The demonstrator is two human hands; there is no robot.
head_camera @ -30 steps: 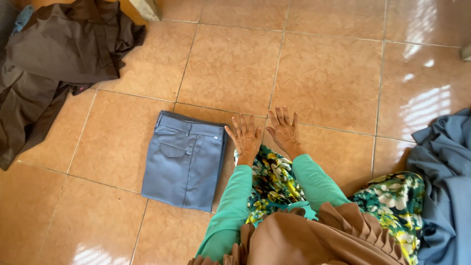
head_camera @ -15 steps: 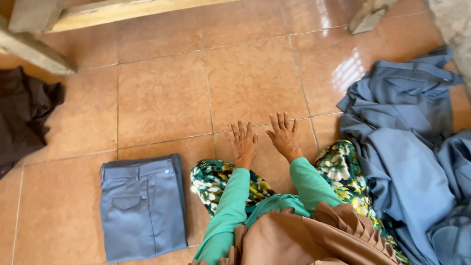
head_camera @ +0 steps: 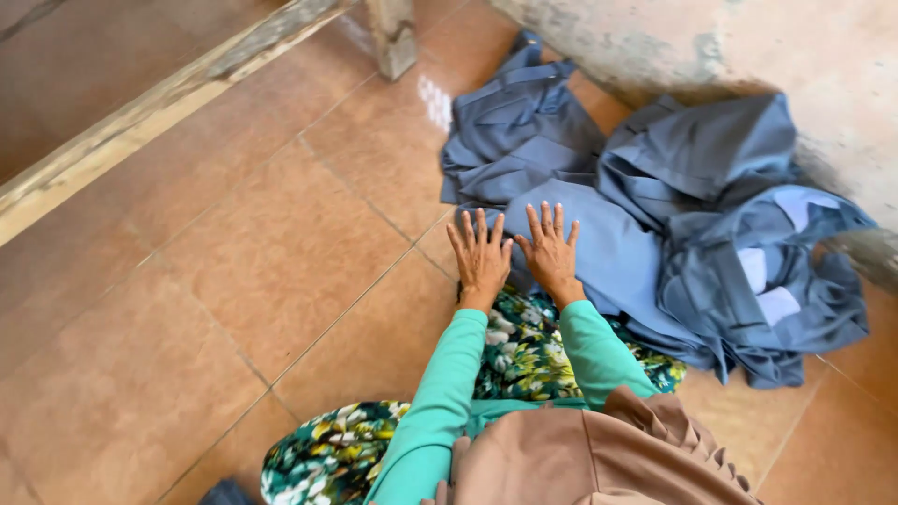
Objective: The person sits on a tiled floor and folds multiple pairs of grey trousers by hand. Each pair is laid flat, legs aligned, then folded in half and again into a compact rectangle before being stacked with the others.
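Resting flat with fingers spread, left hand (head_camera: 481, 258) and right hand (head_camera: 549, 253) touch the grey-blue clothes pile (head_camera: 655, 234).

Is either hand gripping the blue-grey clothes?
No: the left hand and right hand lie flat with fingers spread at the near edge of the pile of blue-grey clothes, gripping nothing.

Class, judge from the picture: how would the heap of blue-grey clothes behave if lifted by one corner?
The heap of blue-grey clothes lies in soft crumpled folds, so it would probably droop limply. Pieces overlap, so one might drag others. Both hands, left hand and right hand, lie flat at its edge.
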